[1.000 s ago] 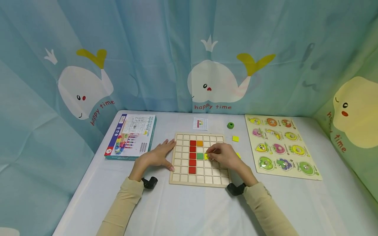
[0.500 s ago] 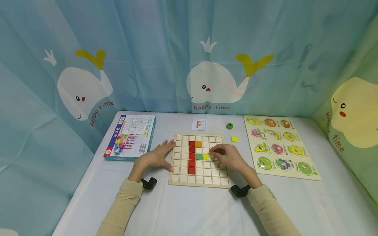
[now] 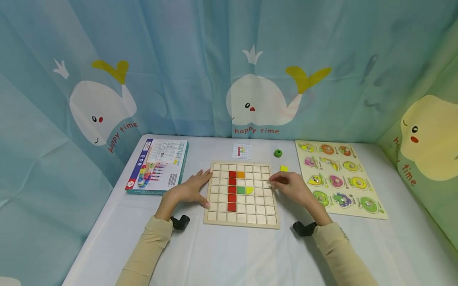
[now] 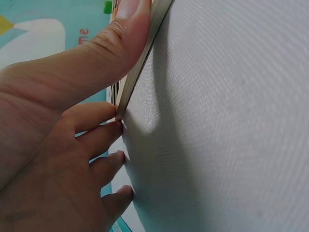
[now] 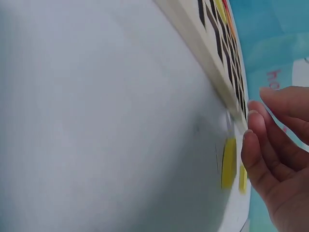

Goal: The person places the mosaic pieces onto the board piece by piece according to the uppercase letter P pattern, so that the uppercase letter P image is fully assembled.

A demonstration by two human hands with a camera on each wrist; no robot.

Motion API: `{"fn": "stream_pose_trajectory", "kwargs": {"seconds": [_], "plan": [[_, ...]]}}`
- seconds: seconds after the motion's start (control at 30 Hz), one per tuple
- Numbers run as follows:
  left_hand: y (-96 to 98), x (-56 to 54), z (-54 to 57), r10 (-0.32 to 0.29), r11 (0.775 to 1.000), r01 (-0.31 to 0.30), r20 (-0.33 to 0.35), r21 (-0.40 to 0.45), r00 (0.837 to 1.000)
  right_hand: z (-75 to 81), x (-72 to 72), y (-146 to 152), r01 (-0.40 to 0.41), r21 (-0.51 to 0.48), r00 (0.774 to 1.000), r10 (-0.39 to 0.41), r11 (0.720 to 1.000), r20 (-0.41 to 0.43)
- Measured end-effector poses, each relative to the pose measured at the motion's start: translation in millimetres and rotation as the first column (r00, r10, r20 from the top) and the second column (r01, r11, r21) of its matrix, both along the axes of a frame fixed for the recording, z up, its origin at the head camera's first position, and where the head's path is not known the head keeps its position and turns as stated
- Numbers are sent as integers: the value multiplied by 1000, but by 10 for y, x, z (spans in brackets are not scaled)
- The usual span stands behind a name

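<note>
A wooden grid board [image 3: 222, 216] bears a column of red squares [image 3: 232, 198], an orange square [image 3: 241, 174], a green square [image 3: 241, 190] and a yellow quarter-round tile [image 3: 249, 190]. My left hand [image 3: 191, 188] rests at the board's left edge, its fingers spread and the thumb touching the rim in the left wrist view. Over the right edge hovers my right hand [image 3: 293, 188], fingers loosely bent with nothing between them. Beyond it lies a yellow square [image 3: 284, 169]. A yellow tile [image 5: 229, 164] near the fingers in the right wrist view is hidden from the head view.
Behind the board are a small pattern card [image 3: 241, 151] and a green bead [image 3: 278, 153]. A boxed toy [image 3: 157, 167] lies at the left, a fruit puzzle board [image 3: 343, 194] at the right. A curtain [image 3: 200, 79] hangs behind the table.
My right hand has let go of the yellow quarter-round tile beside the green square and moved right, off past the board's edge. The left hand has stayed put.
</note>
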State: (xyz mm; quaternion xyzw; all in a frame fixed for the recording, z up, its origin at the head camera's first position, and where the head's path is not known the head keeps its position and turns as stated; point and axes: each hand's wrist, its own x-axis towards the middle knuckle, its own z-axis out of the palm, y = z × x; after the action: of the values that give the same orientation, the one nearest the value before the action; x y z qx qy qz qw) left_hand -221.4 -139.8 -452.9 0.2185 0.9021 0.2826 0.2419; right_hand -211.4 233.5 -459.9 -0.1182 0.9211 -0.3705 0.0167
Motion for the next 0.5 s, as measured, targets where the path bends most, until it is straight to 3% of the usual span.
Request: {"fn": "stream_pose_trajectory", "kwargs": {"seconds": [0.33, 0.5], "plan": [[0, 10, -3, -6, 1000, 6, -2, 0, 1000, -11, -192, 246, 163, -9, 987, -163, 987, -14], [-1, 5, -7, -10, 1000, 10, -4, 5, 1000, -16, -295, 304, 228, -10, 973, -228, 974, 20]]}}
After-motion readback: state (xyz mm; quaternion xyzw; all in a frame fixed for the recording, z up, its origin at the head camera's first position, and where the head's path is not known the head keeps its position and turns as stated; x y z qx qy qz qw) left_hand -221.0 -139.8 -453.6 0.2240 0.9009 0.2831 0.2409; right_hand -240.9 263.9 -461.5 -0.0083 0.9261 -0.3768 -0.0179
